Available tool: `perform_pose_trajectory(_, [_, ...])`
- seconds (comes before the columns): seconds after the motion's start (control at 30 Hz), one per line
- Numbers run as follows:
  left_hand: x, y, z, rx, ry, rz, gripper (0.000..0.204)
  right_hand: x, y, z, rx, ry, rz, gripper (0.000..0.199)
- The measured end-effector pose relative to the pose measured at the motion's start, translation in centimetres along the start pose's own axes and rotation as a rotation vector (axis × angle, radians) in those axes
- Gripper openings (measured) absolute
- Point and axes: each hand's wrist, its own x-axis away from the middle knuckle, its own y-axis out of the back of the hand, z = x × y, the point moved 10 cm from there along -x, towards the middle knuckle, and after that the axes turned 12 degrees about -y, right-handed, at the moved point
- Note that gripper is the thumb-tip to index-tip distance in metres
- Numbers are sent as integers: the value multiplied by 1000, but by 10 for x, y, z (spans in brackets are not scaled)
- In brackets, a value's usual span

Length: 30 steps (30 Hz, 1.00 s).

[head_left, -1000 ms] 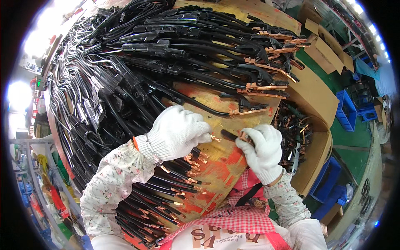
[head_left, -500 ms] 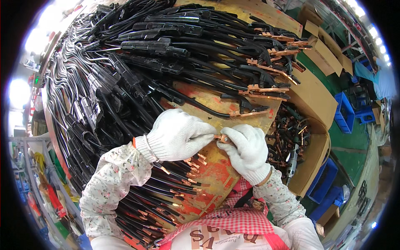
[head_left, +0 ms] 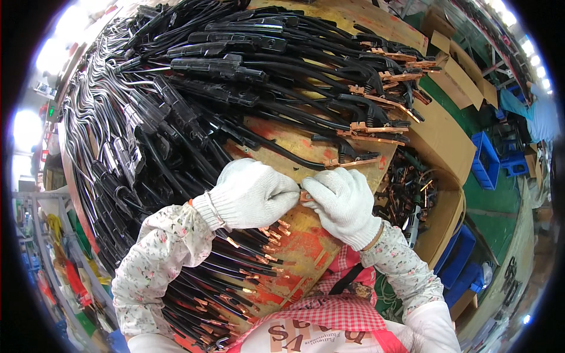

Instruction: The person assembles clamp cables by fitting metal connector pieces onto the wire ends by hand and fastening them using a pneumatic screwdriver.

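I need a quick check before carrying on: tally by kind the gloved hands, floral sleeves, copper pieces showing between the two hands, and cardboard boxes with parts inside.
Left hand and right hand, white-gloved: 2
Floral sleeves: 2
Copper piece: 1
Cardboard box with parts visible inside: 1
Total: 6

In white gloves, the left hand (head_left: 259,195) is closed, its grip hidden, against the right hand (head_left: 344,203), whose fingers pinch a copper fitting (head_left: 305,196). Black cables (head_left: 203,267) with bare copper ends spread across the paint-worn bench (head_left: 315,235), beside a cardboard box (head_left: 445,226).
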Motion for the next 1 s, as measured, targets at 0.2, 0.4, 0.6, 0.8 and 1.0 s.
perform_pose_trajectory(0.2, [2,8,-9,-225,-144,-81,13,-6,-1,-4,-92,-32,26,46])
perform_pose_trajectory(0.4, [9,4,-18,-380,-281,-79,19,-9,-10,0,-117,59,74,38])
perform_pose_trajectory(0.6, [6,5,-19,-386,-259,-110,19,-12,-19,5,-166,119,138,30])
perform_pose_trajectory(0.8, [4,0,-16,-343,-260,0,24,-16,-25,3,-164,77,209,28])
perform_pose_trajectory(1.0, [5,3,-14,-316,-209,-24,28,-15,-6,5,-180,86,114,39])
